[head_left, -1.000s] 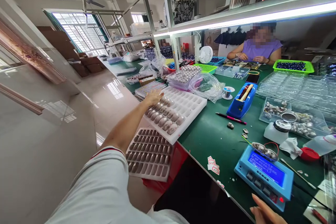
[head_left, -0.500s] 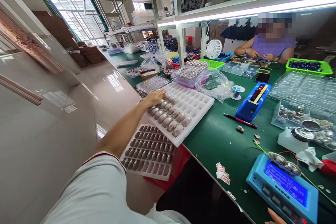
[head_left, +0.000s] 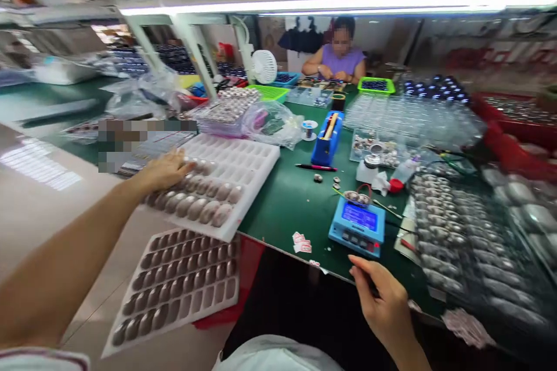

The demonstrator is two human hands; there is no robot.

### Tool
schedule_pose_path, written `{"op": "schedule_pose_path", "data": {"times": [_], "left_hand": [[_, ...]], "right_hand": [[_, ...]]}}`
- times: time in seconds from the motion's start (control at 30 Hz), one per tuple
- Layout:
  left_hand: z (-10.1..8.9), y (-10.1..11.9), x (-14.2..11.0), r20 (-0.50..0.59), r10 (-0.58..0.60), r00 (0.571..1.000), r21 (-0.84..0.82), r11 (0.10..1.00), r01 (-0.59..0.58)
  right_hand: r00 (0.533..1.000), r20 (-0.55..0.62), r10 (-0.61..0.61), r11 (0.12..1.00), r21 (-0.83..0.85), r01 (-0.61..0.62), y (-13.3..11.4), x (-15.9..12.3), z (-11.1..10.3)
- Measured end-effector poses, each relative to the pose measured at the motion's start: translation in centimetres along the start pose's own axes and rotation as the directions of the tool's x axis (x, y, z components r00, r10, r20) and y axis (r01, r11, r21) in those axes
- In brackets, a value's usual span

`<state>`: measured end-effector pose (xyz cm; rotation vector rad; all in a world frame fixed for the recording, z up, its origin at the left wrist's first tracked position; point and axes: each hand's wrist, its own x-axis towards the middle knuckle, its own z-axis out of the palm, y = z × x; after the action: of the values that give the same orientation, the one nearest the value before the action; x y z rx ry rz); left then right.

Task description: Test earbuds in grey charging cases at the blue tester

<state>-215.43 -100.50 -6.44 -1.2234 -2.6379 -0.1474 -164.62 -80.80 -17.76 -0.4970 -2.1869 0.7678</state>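
Observation:
My left hand (head_left: 165, 171) lies over the left side of a white compartment tray (head_left: 256, 168), its fingers stretched out on the rows of pearly, oval metallic pieces (head_left: 185, 207). Several cells at the tray's far side hold nothing. A second tray (head_left: 174, 322) with similar brownish ovals sits lower, beside the table edge. Near that edge is my right hand (head_left: 383, 298), thumb and finger drawn together; whatever is between the tips, if anything, cannot be made out. Just beyond it stands a light-blue device (head_left: 357, 226) with a lit screen, a pair of shiny oval pieces (head_left: 357, 197) on top.
Small red-and-white labels (head_left: 302, 243), a pen (head_left: 315, 167) and a blue tape dispenser (head_left: 328, 138) lie on the green tabletop (head_left: 278, 208). Trays of silvery pieces (head_left: 439, 232) stand right. A co-worker (head_left: 342, 61) sits across, hands on small parts.
My view has swung to the right, bringing the right-hand trays into sight. My right hand has come further into view. My left hand stays on the white tray.

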Motion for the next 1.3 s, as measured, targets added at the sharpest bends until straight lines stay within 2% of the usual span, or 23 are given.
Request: {"op": "schedule_pose_path", "data": {"times": [0.07, 0.1, 0.17, 0.23, 0.27, 0.33, 0.37, 0.47, 0.57, 0.63, 0.8, 0.9, 1.0, 1.03, 1.07, 1.1, 1.13, 1.2, 1.23, 1.3], "left_hand": [[-0.6, 3.5, -0.5, -0.066, 0.022, 0.998, -0.044, 0.999, -0.025], [-0.9, 5.9, -1.2, -0.121, 0.084, 0.989, -0.082, 0.992, -0.094], [-1.6, 11.5, -3.3, -0.224, 0.249, 0.942, -0.121, 0.952, -0.281], [-2.0, 17.4, -5.7, -0.222, 0.431, 0.875, -0.177, 0.865, -0.47], [-2.0, 20.1, -6.7, -0.177, 0.516, 0.838, -0.229, 0.807, -0.545], [-1.5, 24.6, -8.0, -0.09, 0.643, 0.76, -0.328, 0.702, -0.632], [-1.1, 26.5, -8.2, -0.058, 0.669, 0.741, -0.361, 0.678, -0.641], [0.3, 30.5, -7.2, -0.017, 0.648, 0.762, -0.43, 0.683, -0.59], [1.3, 33.3, -5.2, -0.029, 0.58, 0.814, -0.455, 0.717, -0.528], [1.7, 34.6, -4.1, -0.048, 0.555, 0.831, -0.456, 0.728, -0.512], [2.0, 36.5, -2.8, -0.073, 0.555, 0.829, -0.478, 0.71, -0.518], [1.7, 36.3, -3.1, -0.087, 0.513, 0.854, -0.525, 0.705, -0.476], [1.4, 34.7, -4.6, -0.074, 0.453, 0.888, -0.607, 0.686, -0.401], [1.4, 33.9, -5.4, -0.056, 0.435, 0.899, -0.686, 0.637, -0.351], [1.4, 33.0, -6.4, -0.02, 0.417, 0.909, -0.792, 0.548, -0.269], [1.4, 32.1, -7.6, 0.038, 0.401, 0.915, -0.898, 0.415, -0.145], [1.5, 31.2, -8.9, 0.111, 0.389, 0.915, -0.971, 0.238, 0.016], [1.8, 29.6, -11.7, 0.279, 0.371, 0.886, -0.942, -0.071, 0.327], [2.0, 29.0, -13.1, 0.344, 0.348, 0.872, -0.893, -0.166, 0.419], [2.4, 28.4, -15.8, 0.433, 0.243, 0.868, -0.831, -0.266, 0.489]], "right_hand": [[0.999, 0.024, 0.047, 0.997, 0.052, -0.048, -0.2, 0.0, -0.2], [0.997, 0.037, 0.067, 0.995, 0.075, -0.069, -0.4, 0.0, -0.3], [0.991, 0.08, 0.104, 0.987, 0.115, -0.113, -0.7, 0.2, -0.6], [0.986, 0.12, 0.113, 0.983, 0.131, -0.128, -1.1, 0.7, -1.2], [0.987, 0.125, 0.103, 0.986, 0.119, -0.118, -1.2, 1.1, -1.6], [0.993, 0.101, 0.061, 0.997, 0.047, -0.066, -1.3, 2.4, -2.6], [0.995, 0.087, 0.039, 0.999, -0.012, -0.038, -1.3, 3.3, -3.2], [0.994, 0.103, 0.03, 0.976, -0.217, -0.007, -1.4, 6.5, -5.1], [0.977, 0.177, 0.12, 0.912, -0.408, -0.038, -1.2, 9.9, -6.3], [0.963, 0.196, 0.186, 0.87, -0.488, -0.068, -0.8, 11.8, -6.4], [0.946, 0.206, 0.251, 0.83, -0.549, -0.101, 0.8, 14.6, -4.9], [0.949, 0.193, 0.247, 0.836, -0.538, -0.108, 0.9, 14.9, -4.4], [0.966, 0.153, 0.211, 0.866, -0.488, -0.112, 0.0, 13.4, -4.7], [0.971, 0.132, 0.2, 0.9, -0.416, -0.129, -0.5, 12.4, -4.9], [0.973, 0.112, 0.202, 0.935, -0.316, -0.158, -1.0, 11.1, -4.9], [0.971, 0.073, 0.226, 0.97, -0.104, -0.218, -1.6, 9.6, -4.7], [0.954, 0.056, 0.294, 0.94, 0.163, -0.299, -2.1, 8.0, -4.4], [0.876, 0.067, 0.477, 0.714, 0.553, -0.431, -3.0, 4.6, -3.4], [0.826, 0.09, 0.556, 0.581, 0.669, -0.464, -3.3, 3.0, -2.7], [0.732, 0.128, 0.669, 0.372, 0.795, -0.479, -3.9, 0.6, -1.3]]}}
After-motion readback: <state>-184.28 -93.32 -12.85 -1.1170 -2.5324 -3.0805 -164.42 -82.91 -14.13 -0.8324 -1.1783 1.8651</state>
